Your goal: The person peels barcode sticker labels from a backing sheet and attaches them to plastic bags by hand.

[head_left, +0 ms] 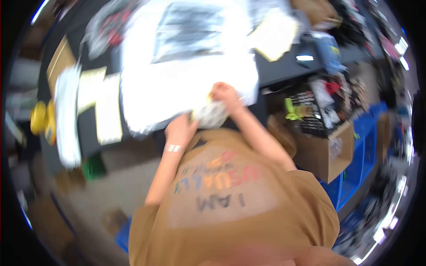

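Observation:
A whitish-grey, partly see-through bundle (pixel 211 114) with a yellowish edge lies between my hands, close to my shirt front; blur hides its exact kind. My left hand (pixel 181 127) is closed at the bundle's left side, its fingertips against it. My right hand (pixel 225 95) is closed at the upper right of the bundle, fingers curled in a pinch. Just beyond both hands, a large white plastic-wrapped package (pixel 186 84) rests on the dark table (pixel 88 128). A dark grey printed panel (pixel 188 31) shows on its far part.
Left of the package are pale yellow sheets (pixel 108 108), a long white plastic roll or packet (pixel 67 115) and a yellow tape dispenser-like object (pixel 40 119). More yellow paper (pixel 276 35) lies at the back right. A filled cardboard box (pixel 326 150) and blue shelving (pixel 359 146) stand to the right.

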